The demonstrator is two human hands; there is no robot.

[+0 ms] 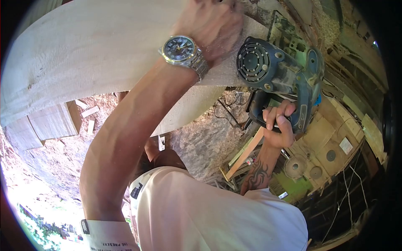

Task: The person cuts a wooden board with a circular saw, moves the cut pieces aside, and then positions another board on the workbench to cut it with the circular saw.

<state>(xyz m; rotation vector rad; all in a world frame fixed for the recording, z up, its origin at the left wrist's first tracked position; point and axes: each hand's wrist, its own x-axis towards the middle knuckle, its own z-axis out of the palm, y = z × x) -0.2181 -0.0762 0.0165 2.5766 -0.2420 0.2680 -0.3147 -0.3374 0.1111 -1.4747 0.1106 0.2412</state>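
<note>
A dark blue power tool (272,69) with a round vented motor cover sits at the right end of a large pale wooden slab (104,46). Wrapped round its rear handle are the fingers of my right hand (279,123); that forearm is tattooed. My left hand (211,27), with a metal watch (180,49) on the wrist, is over the slab beside the tool, at the top edge of the view. Motion blurs it and its fingers are mostly cut off, so its grip cannot be made out.
Wooden blocks (54,121) and offcuts lie on the shavings-covered ground at the left. A curved pale board (188,108) is below the slab. At the right are planks, cords and a wooden bench (322,138) with round discs. Shavings (324,27) lie at the upper right.
</note>
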